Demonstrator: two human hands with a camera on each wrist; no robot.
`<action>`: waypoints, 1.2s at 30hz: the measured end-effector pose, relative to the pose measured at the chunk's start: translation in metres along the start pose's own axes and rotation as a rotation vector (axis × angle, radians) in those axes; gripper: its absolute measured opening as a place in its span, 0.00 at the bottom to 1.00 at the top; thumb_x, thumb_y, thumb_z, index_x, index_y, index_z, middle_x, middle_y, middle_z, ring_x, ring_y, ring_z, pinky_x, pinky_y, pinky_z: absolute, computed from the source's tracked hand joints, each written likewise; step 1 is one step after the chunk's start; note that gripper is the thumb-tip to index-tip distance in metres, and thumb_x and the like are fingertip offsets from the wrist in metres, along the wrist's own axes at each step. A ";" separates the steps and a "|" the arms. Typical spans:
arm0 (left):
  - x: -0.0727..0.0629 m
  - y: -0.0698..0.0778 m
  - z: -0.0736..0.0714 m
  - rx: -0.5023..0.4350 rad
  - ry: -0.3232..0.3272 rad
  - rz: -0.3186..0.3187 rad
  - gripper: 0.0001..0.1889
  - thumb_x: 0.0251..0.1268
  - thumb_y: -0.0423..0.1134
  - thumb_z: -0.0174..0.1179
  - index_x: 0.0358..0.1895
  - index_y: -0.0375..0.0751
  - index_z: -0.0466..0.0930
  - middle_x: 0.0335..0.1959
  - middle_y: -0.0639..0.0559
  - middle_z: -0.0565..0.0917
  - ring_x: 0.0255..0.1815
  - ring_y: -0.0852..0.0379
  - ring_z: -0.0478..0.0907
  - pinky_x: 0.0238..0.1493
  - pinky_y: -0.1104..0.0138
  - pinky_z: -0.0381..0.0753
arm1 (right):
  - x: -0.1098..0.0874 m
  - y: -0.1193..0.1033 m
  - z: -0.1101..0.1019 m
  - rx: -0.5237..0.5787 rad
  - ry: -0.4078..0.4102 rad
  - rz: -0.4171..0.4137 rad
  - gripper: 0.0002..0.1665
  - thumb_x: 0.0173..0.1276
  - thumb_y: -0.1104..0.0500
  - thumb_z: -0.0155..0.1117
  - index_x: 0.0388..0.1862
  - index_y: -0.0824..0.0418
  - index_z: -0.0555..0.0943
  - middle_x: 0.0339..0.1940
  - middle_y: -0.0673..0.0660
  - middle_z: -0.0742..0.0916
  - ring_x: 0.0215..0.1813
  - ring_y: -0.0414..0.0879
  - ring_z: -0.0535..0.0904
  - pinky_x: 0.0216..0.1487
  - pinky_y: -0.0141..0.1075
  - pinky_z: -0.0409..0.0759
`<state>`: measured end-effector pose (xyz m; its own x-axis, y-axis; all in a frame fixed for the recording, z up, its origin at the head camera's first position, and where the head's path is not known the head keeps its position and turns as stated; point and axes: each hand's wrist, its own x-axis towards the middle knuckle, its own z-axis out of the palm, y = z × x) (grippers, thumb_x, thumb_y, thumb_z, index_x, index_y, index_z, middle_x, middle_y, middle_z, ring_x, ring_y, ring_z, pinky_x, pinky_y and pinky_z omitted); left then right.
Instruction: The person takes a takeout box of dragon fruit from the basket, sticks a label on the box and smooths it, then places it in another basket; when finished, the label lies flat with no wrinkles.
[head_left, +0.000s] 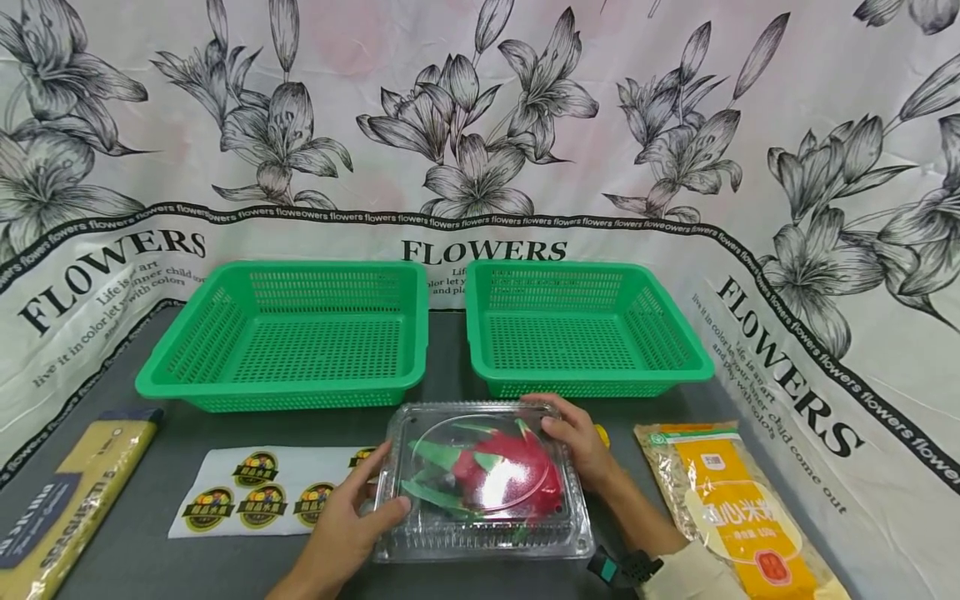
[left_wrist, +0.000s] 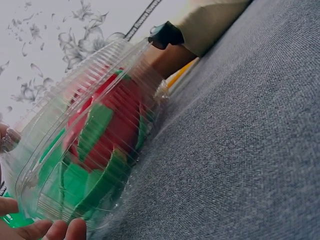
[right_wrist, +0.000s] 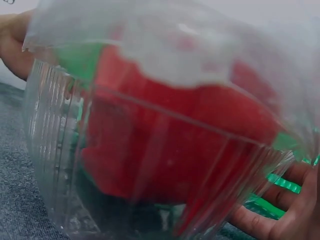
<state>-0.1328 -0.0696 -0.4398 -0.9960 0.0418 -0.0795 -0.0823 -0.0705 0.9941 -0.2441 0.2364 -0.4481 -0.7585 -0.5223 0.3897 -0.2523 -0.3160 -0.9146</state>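
A clear plastic clamshell container (head_left: pixel 483 542) with its lid down is between my hands at the front middle. Inside lies a red dragon fruit (head_left: pixel 510 475) with green leafy tips, also seen through the ribbed wall in both wrist views. My left hand (head_left: pixel 345 521) grips the container's left side, thumb over the lid's edge and fingers lower down. At the far right corner, my right hand (head_left: pixel 581 437) holds it, with fingers along the back edge and thumb on the lid. In the right wrist view, the right fingers (right_wrist: pixel 275 200) spread along the container's side.
Two green plastic baskets (head_left: pixel 285 400) stand behind the container. A white sheet of round fruit stickers (head_left: pixel 225 462) lies left of it. Farther left is a spaghetti pack (head_left: pixel 90 492); on the right lies a yellow-labelled food bag (head_left: pixel 735 500). A small yellow object (head_left: pixel 602 435) shows behind the right hand.
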 end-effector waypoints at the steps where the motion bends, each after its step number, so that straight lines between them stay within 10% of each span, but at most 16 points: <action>1: 0.000 0.000 0.000 0.001 0.002 0.007 0.37 0.59 0.33 0.67 0.72 0.43 0.63 0.58 0.39 0.71 0.45 0.46 0.72 0.34 0.58 0.81 | 0.000 0.000 0.000 -0.004 0.009 0.004 0.21 0.73 0.70 0.42 0.63 0.74 0.69 0.52 0.57 0.83 0.50 0.47 0.81 0.45 0.40 0.81; 36: 0.000 0.001 0.002 0.029 -0.018 0.015 0.37 0.62 0.31 0.64 0.74 0.42 0.59 0.67 0.42 0.65 0.53 0.46 0.71 0.38 0.59 0.82 | -0.002 0.008 -0.016 0.026 -0.092 0.035 0.30 0.72 0.53 0.53 0.70 0.61 0.65 0.59 0.59 0.76 0.58 0.51 0.75 0.51 0.46 0.78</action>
<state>-0.1326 -0.0679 -0.4385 -0.9963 0.0589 -0.0632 -0.0658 -0.0429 0.9969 -0.2543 0.2473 -0.4578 -0.7079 -0.6035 0.3669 -0.2103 -0.3158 -0.9252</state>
